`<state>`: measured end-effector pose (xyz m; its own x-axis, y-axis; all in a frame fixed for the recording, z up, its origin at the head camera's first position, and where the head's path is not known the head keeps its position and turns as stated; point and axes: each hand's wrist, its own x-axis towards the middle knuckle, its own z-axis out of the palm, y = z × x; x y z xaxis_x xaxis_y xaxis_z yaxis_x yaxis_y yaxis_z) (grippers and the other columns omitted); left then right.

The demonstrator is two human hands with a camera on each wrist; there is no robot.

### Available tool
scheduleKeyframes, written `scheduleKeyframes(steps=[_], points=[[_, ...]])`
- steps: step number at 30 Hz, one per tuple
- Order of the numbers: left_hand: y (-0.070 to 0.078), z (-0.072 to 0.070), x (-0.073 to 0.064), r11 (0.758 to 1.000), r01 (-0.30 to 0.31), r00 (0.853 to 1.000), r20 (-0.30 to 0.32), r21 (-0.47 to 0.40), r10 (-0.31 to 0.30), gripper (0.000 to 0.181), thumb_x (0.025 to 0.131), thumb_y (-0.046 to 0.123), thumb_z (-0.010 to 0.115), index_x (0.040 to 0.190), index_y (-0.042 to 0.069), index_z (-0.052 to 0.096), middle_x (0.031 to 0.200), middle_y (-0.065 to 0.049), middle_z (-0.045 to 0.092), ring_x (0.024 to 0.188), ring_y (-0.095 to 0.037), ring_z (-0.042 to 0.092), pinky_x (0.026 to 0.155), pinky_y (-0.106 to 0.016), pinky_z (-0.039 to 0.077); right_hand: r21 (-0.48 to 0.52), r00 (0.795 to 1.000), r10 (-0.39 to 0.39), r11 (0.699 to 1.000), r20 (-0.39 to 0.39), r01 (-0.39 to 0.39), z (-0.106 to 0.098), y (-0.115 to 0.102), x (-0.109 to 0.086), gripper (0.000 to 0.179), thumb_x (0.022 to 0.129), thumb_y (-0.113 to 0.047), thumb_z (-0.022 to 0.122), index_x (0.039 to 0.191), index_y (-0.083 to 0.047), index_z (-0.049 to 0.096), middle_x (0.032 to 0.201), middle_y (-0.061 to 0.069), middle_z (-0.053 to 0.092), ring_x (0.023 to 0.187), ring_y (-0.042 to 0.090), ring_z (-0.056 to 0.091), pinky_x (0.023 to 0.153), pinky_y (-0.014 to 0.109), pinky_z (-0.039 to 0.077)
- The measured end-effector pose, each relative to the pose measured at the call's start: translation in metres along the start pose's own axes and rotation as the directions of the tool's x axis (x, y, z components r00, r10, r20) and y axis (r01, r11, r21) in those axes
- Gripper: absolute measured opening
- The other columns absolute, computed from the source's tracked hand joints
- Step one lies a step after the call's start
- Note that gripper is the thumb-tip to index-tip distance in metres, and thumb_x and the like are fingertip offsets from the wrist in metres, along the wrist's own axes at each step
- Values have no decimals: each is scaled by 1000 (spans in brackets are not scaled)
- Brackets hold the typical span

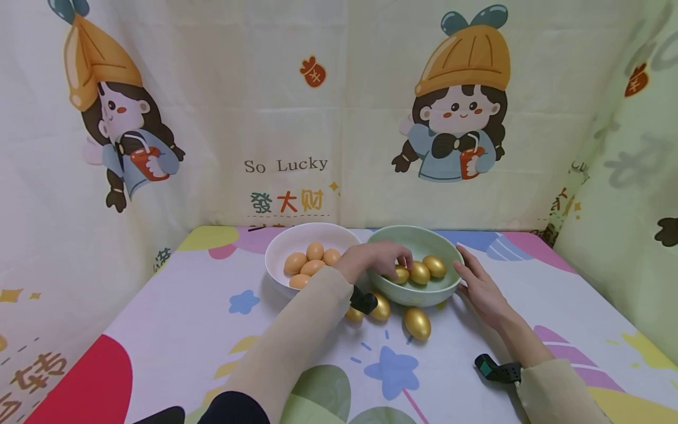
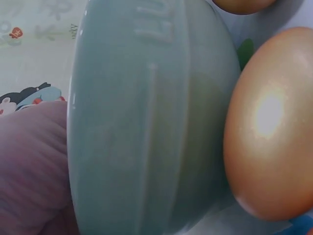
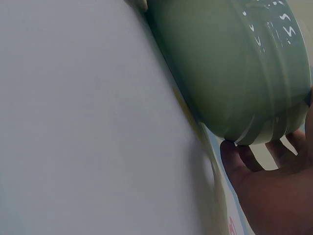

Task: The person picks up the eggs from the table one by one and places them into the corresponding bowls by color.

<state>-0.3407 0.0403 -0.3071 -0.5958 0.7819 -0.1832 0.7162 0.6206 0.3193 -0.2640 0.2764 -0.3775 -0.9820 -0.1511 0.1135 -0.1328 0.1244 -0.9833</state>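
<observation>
Where the left hand (image 1: 377, 258) reaches, the green bowl (image 1: 431, 297) holds golden eggs (image 1: 420, 273).

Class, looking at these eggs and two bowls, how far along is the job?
Looks done: brown eggs sit in the white bowl, two golden eggs in the green bowl.
In hand: the left hand is at another golden egg there, its grip unclear; the right hand touches that bowl's side.
Probably left: three loose golden eggs on the table.
</observation>
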Motion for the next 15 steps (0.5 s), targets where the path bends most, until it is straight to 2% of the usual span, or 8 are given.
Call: scheduleKeyframes(steps=[7, 13, 15], points=[[0, -3, -5, 995, -13, 1000, -5, -102, 13, 34, 82, 2, 61, 114, 14, 60, 120, -6, 55, 89, -14, 53, 64, -21, 46, 2, 1000, -3, 1000, -2, 3, 1, 1, 0, 68, 99, -41, 38, 151, -18, 1, 155, 4, -3, 138, 28, 7, 106, 54, 16], [-1, -9, -7, 998, -62, 997, -44, -29, 61, 33, 83, 9, 64, 115, 14, 60, 118, -4, 58, 105, -15, 53, 79, -19, 41, 5, 1000, -14, 1000, 2, 14, 0, 1, 0, 69, 99, -40, 38, 151, -16, 0, 155, 5, -4, 138, 29, 8, 106, 54, 16], [-2, -10, -8, 996, -88, 995, -55, -30, 86, 34, 82, 8, 63, 115, 13, 60, 117, -5, 59, 108, -18, 53, 82, -19, 40, 4, 1000, -16, 1000, 2, 16, 1, 1, 0, 68, 99, -40, 37, 151, -15, 0, 155, 5, -4, 138, 29, 8, 106, 54, 17]])
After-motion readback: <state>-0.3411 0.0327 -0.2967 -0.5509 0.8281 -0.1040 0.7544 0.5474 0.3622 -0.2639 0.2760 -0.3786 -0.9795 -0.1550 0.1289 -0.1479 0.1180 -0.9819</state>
